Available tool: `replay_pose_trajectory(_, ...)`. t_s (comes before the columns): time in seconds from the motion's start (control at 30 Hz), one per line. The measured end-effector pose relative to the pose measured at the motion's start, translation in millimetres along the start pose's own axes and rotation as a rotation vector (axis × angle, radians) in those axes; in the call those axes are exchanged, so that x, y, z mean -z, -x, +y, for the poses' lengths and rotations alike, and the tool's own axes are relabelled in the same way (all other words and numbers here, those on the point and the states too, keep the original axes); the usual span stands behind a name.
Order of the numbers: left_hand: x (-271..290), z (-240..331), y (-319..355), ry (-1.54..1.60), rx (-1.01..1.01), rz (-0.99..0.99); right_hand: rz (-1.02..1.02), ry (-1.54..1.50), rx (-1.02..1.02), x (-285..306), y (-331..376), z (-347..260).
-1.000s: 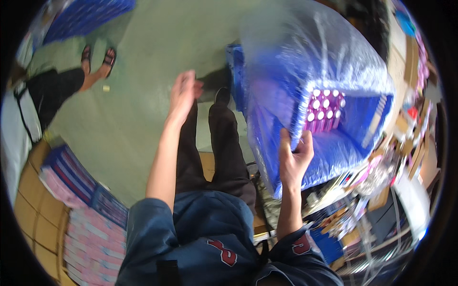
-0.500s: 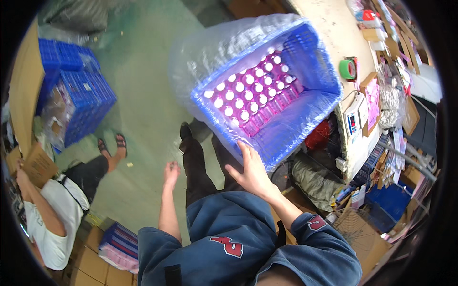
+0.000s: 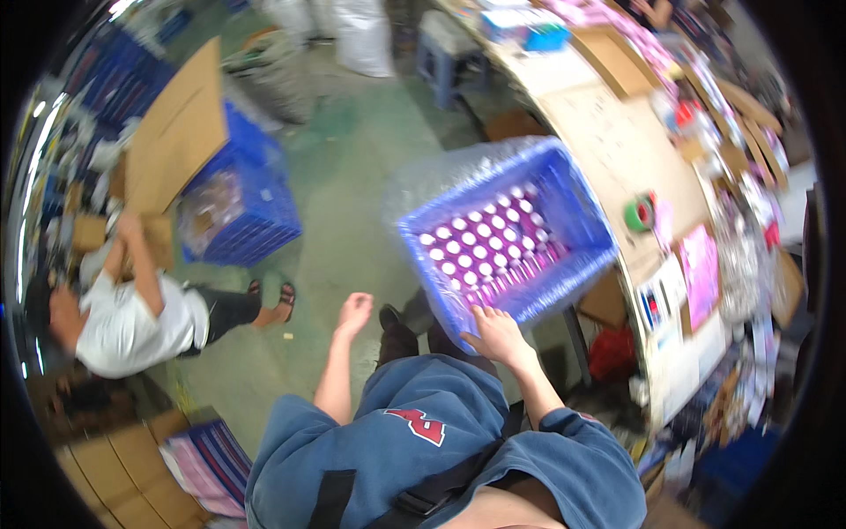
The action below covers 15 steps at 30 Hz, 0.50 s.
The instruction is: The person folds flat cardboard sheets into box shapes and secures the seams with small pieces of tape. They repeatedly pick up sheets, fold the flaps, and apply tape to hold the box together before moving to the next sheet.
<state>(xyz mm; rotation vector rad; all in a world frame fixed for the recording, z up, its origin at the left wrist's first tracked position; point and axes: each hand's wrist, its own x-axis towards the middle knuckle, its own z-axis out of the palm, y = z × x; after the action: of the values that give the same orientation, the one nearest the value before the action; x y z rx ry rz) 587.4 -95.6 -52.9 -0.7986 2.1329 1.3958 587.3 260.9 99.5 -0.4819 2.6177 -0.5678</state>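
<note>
A blue plastic crate [image 3: 589,231], lined with clear plastic film, stands tilted in front of me beside the table. Inside it, rows of small pink bottles [image 3: 493,240] with white caps fill the left part, and the right part shows bare lining. My right hand [image 3: 499,337] grips the crate's near rim, fingers over the edge and thumb on the outer side. To the left of the crate, my left hand [image 3: 355,312] hangs in the air, loosely curled with nothing visible in it.
On the right a long table [image 3: 577,119] carries green tape [image 3: 636,214], a device with buttons [image 3: 656,300] and pink sheets [image 3: 701,278]. At left, a co-worker [image 3: 145,326] handles cardboard near blue crates [image 3: 251,207]. Cartons [image 3: 115,467] are stacked at lower left.
My right hand has closed over the crate's rim. My view has shifted, so the crate appears lower and smaller, and more of the table shows. The co-worker's arms are raised higher.
</note>
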Motion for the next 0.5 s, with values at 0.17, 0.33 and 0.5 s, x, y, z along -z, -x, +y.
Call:
replay_pose_trajectory(0.17,7.1,106.5,99.9,0.088,-0.474,0.174,-0.120,-0.163,0.184,22.1,-20.9,-21.1)
replay_pose_trajectory(0.33,65.7,184.7,191.6,-0.167,-0.827,0.554,-0.241,-0.579,0.419,50.4,-35.3,-85.1)
replay_pose_trajectory(0.5,98.1,182.0,301.2,-0.637,-1.028,1.131,-0.300,-1.010,0.670,75.9,-18.8,-166.5)
